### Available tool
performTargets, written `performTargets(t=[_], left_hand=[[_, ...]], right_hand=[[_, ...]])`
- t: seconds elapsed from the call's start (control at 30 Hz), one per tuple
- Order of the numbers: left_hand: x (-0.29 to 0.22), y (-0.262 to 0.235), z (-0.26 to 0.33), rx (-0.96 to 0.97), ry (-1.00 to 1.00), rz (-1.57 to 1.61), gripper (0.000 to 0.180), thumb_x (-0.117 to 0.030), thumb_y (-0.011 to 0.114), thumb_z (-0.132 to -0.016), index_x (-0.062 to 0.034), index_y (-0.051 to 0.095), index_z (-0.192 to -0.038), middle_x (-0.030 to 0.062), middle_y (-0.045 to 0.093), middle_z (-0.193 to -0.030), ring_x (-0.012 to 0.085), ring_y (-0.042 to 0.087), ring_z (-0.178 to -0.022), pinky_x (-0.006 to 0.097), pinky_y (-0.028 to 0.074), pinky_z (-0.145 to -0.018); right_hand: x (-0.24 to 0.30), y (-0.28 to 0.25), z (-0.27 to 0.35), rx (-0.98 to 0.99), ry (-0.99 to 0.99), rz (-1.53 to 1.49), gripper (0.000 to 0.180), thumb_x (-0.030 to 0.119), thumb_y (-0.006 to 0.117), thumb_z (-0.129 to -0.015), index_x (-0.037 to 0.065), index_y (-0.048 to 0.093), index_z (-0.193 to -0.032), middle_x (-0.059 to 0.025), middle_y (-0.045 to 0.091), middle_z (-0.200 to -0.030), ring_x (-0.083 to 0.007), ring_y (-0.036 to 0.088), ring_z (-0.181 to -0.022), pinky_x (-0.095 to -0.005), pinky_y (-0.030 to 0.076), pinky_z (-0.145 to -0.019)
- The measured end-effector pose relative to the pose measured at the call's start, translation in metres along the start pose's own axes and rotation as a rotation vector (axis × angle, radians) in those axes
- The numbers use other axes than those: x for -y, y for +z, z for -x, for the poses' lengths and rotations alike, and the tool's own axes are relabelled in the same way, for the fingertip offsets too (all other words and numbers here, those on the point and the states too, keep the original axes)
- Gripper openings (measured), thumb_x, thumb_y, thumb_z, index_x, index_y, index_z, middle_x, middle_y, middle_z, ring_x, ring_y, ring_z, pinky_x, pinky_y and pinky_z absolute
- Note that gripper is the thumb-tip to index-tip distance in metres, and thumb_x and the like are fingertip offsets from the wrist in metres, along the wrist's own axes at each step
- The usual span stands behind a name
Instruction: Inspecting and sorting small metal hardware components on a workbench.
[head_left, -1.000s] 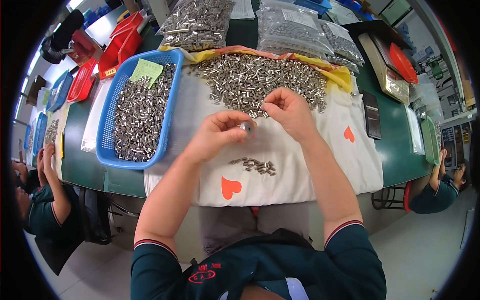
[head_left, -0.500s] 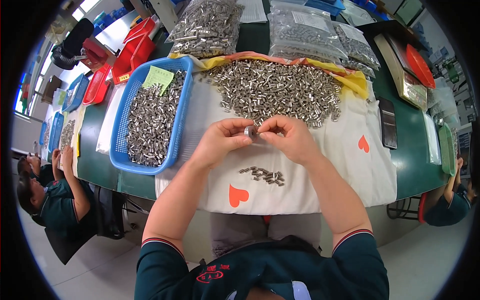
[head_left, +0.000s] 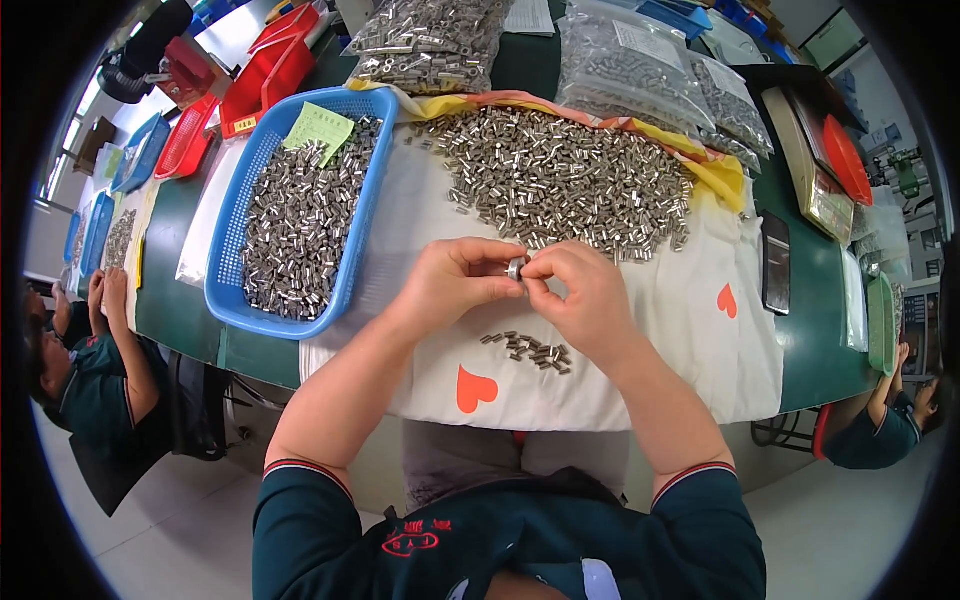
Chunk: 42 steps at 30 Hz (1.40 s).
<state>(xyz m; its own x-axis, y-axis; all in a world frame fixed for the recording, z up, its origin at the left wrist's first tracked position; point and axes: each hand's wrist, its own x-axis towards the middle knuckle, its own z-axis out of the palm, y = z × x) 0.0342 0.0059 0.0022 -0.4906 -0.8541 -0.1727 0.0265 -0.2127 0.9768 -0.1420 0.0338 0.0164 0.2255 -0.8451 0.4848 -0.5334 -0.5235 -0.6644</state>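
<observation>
Left hand (head_left: pixel 452 280) and right hand (head_left: pixel 578 295) met at frame centre, fingertips pinched together on one small metal sleeve (head_left: pixel 515 268); both closed on it, though which hand bears it more cannot be told from here. Hands held just above white cloth (head_left: pixel 420 200) with red hearts. Small cluster of sleeves (head_left: pixel 528 349) on cloth at 6 o'clock from the hands, near but apart. Large loose heap of sleeves (head_left: pixel 565 180) at 12 o'clock, spread up to the yellow cloth edge. Blue basket (head_left: pixel 225 290) at 9 to 10 o'clock, well filled with same parts (green paper slip (head_left: pixel 317 128) at its far end). Clear bags of parts (head_left: pixel 640 70) beyond heap at 1 o'clock. Dark phone (head_left: pixel 775 262) at 3 o'clock. Co-worker's hands (head_left: pixel 103 290) at far 9 o'clock edge.
</observation>
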Motion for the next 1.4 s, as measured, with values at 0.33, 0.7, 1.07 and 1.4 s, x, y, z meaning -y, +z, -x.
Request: performTargets(t=[0.33, 0.7, 1.07, 1.4], left_hand=[[0.000, -0.002, -0.002, 0.114, -0.058, -0.046, 0.034, -0.005, 0.071, -0.072, 0.0006, 0.061, -0.104, -0.0015, 0.059, -0.079, 0.0030, 0.052, -0.070, 0.018, 0.045, -0.063], [-0.003, 0.006, 0.008, 0.398, 0.150, -0.374, 0.035, -0.009, 0.075, -0.066, -0.0019, 0.063, -0.098, 0.0045, 0.062, -0.083, 0.0091, 0.055, -0.072, 0.024, 0.047, -0.067], [-0.003, -0.003, 0.008, 0.429, 0.023, -0.171, 0.032, -0.001, 0.072, -0.069, -0.0001, 0.062, -0.100, 0.0006, 0.060, -0.086, 0.0059, 0.053, -0.076, 0.021, 0.047, -0.068], [0.001, -0.006, -0.006, 0.091, -0.033, 0.150, 0.035, 0.000, 0.066, -0.075, 0.0001, 0.057, -0.108, 0.0010, 0.061, -0.085, 0.0051, 0.057, -0.076, 0.019, 0.047, -0.068]], right_hand=[[-0.010, -0.016, -0.006, 0.322, 0.461, -0.342, 0.009, 0.003, 0.065, -0.071, 0.002, 0.061, -0.080, 0.0001, 0.059, -0.074, -0.0086, 0.054, -0.067, -0.0226, 0.044, -0.062], [-0.015, -0.011, -0.022, 0.309, 0.137, 0.144, 0.009, 0.009, 0.060, -0.074, 0.009, 0.065, -0.082, -0.0043, 0.060, -0.078, -0.0213, 0.055, -0.075, -0.0300, 0.044, -0.068], [-0.020, 0.000, -0.026, 0.209, -0.017, 0.307, 0.008, 0.008, 0.062, -0.071, 0.005, 0.060, -0.078, -0.0038, 0.057, -0.076, -0.0179, 0.054, -0.074, -0.0309, 0.043, -0.068], [0.001, -0.009, -0.008, 0.150, 0.327, -0.264, 0.008, 0.002, 0.063, -0.073, 0.002, 0.063, -0.081, -0.0035, 0.062, -0.077, -0.0112, 0.057, -0.069, -0.0237, 0.046, -0.063]])
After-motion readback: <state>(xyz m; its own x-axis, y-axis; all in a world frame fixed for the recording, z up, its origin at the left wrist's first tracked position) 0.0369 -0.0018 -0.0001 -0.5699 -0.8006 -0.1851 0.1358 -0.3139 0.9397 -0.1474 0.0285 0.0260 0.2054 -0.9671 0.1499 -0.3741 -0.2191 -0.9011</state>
